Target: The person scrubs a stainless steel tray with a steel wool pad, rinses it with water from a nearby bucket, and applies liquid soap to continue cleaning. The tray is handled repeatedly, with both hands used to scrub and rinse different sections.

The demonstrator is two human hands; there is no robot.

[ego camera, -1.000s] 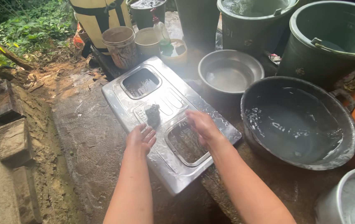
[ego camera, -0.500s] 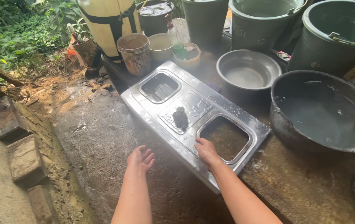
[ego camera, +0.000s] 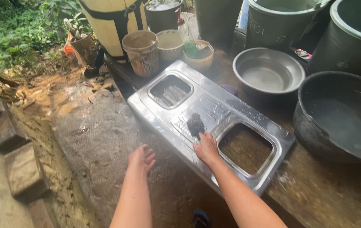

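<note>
My bare left hand (ego camera: 142, 159) hangs palm down, fingers loosely spread. My bare right hand (ego camera: 206, 148) reaches further forward, fingers curled downward, forearm extended.

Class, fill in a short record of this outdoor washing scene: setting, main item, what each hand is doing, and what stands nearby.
Setting: outdoors, wet ground, plants behind
Main item: steel panel with two rectangular openings, lying flat
Right hand: resting on the panel, beside a dark scrubber
Left hand: open, off the panel, holding nothing
Nearby: metal basin, black water-filled tub, green buckets
</note>
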